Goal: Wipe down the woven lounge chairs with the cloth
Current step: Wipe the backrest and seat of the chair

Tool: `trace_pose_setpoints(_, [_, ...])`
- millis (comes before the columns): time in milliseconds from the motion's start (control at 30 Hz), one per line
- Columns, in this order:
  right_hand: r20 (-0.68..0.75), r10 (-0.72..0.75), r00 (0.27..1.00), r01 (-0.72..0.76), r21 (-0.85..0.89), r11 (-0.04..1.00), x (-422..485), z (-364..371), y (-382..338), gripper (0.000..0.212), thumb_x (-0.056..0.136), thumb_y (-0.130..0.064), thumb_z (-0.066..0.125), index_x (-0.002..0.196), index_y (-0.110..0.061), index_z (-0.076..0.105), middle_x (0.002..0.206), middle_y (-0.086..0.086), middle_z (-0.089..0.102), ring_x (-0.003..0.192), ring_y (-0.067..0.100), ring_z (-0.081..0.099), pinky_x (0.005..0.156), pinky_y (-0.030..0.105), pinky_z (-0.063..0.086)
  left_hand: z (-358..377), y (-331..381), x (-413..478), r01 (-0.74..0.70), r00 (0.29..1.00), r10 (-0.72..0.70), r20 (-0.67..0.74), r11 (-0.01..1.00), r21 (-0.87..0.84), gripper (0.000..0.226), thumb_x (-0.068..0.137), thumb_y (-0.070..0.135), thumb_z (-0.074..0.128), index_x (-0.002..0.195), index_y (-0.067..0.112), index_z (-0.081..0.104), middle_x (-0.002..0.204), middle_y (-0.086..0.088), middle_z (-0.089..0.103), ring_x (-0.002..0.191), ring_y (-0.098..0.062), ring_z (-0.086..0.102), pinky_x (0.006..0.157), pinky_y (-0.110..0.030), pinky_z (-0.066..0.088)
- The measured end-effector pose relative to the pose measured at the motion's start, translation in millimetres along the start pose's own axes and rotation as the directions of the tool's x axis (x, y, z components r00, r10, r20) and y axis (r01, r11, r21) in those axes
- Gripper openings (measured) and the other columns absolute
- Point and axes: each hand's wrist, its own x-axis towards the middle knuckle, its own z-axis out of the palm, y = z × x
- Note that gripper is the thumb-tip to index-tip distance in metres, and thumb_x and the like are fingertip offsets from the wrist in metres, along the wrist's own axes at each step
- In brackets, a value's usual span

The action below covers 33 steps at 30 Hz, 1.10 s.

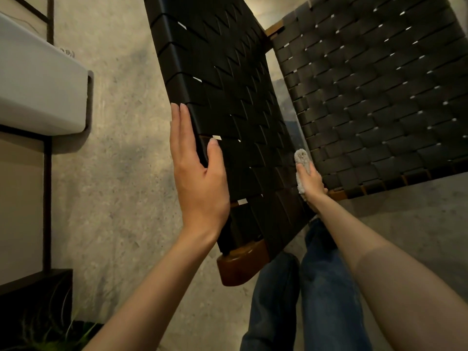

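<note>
Bracing the woven chair back [228, 97] with a flat, straight-fingered left hand [200, 178]; gripping a pale fluffy cloth [301, 159] in the right hand [312, 184], pressed against it.

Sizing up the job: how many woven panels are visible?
2: left panel against the left hand, right panel beside the cloth. Others may be hidden.

No readable text, labels, brands or numbers anywhere: none on the woven chair [379, 97], the cloth [302, 160] or the white unit [38, 84].
</note>
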Motion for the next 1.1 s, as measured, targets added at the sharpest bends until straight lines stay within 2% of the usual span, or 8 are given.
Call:
trace_pose_setpoints(133, [-0.057,-0.024,0.998,0.021,-0.05,0.999,-6.3,-0.5,1.7,0.047,0.102,-0.042,0.024,0.148,-0.033,0.029,0.152,0.005,0.033,0.13,0.036,0.031,0.107,0.04,0.02,0.3,-0.5,-0.3,0.006,1.0,-0.006,-0.001,1.0,-0.02,0.057,0.099,0.015,0.044,0.15,0.018,0.018,0.158,0.009,0.012,0.142,0.004,0.009,0.114,-0.012,0.011])
trace_pose_setpoints(267, [-0.077,-0.077,0.994,0.085,0.106,0.991,-38.8,-2.6,-5.9,0.044,0.103,-0.028,0.029,0.146,-0.031,0.034,0.148,0.005,0.038,0.127,0.034,0.029,0.105,0.04,0.025,0.1,1.7,-1.1,0.011,1.0,-0.011,-0.004,0.999,-0.031,0.058,0.099,0.015,0.044,0.151,0.018,0.018,0.158,0.009,0.013,0.142,0.003,0.01,0.115,-0.012,0.011])
trace_pose_setpoints(433, [-0.035,-0.326,0.945,0.327,0.19,0.926,-113.1,-6.3,-35.5,0.043,0.101,-0.02,0.036,0.143,-0.03,0.038,0.149,-0.002,0.039,0.128,0.02,0.031,0.09,0.022,0.025,-0.8,3.1,-1.7,0.018,1.0,-0.018,-0.007,1.0,-0.02,0.057,0.099,0.016,0.044,0.15,0.019,0.018,0.158,0.009,0.013,0.143,0.002,0.009,0.115,-0.013,0.01])
trace_pose_setpoints(567, [0.011,-0.573,0.82,0.547,0.282,0.788,-177.6,-7.8,-70.3,0.041,0.093,-0.034,0.034,0.125,-0.059,0.037,0.143,-0.019,0.039,0.123,0.0,0.035,0.088,0.008,0.024,-0.9,4.5,-1.4,0.032,0.999,-0.032,0.007,0.998,-0.044,0.051,0.102,0.022,0.036,0.15,0.022,0.018,0.158,0.011,0.012,0.142,0.004,0.009,0.113,-0.01,0.01])
trace_pose_setpoints(667, [0.005,-0.645,0.764,0.627,0.228,0.745,-206.8,-4.6,-82.9,0.04,0.09,-0.049,0.031,0.123,-0.071,0.033,0.14,-0.019,0.041,0.112,0.009,0.039,0.083,0.018,0.031,-1.4,4.2,-0.6,0.04,0.999,-0.039,0.012,0.993,-0.113,0.046,0.104,0.026,0.025,0.149,0.022,0.018,0.158,0.011,0.012,0.142,0.005,0.01,0.114,-0.011,0.011])
trace_pose_setpoints(800, [-0.009,-0.637,0.771,0.635,0.077,0.768,-208.5,2.9,-85.3,0.036,0.082,-0.073,0.019,0.117,-0.082,0.016,0.149,-0.017,0.025,0.109,0.003,0.018,0.089,0.027,0.026,-2.2,0.7,0.9,0.031,0.999,-0.03,0.011,0.989,-0.144,0.045,0.104,0.024,0.024,0.149,0.02,0.02,0.158,0.009,0.014,0.142,0.004,0.011,0.116,-0.016,0.013])
trace_pose_setpoints(967, [-0.019,-0.629,0.777,0.628,0.091,0.773,-175.1,14.0,-84.1,0.05,0.085,-0.07,0.026,0.134,-0.063,0.028,0.15,-0.028,0.012,0.132,0.015,0.011,0.099,0.032,0.02,-0.8,-2.7,2.0,0.031,0.999,-0.03,0.011,0.995,-0.095,0.049,0.103,0.019,0.035,0.149,0.018,0.02,0.158,0.008,0.013,0.142,0.003,0.011,0.115,-0.014,0.013])
trace_pose_setpoints(1100, [-0.021,-0.525,0.851,0.525,0.065,0.848,-128.5,13.6,-79.1,0.052,0.092,-0.06,0.032,0.143,-0.045,0.033,0.154,-0.014,0.015,0.133,0.025,0.016,0.096,0.03,0.021,-0.7,-0.8,0.7,0.033,0.999,-0.032,0.017,0.997,-0.068,0.052,0.102,0.017,0.038,0.15,0.018,0.018,0.158,0.008,0.012,0.142,0.002,0.01,0.117,-0.019,0.013])
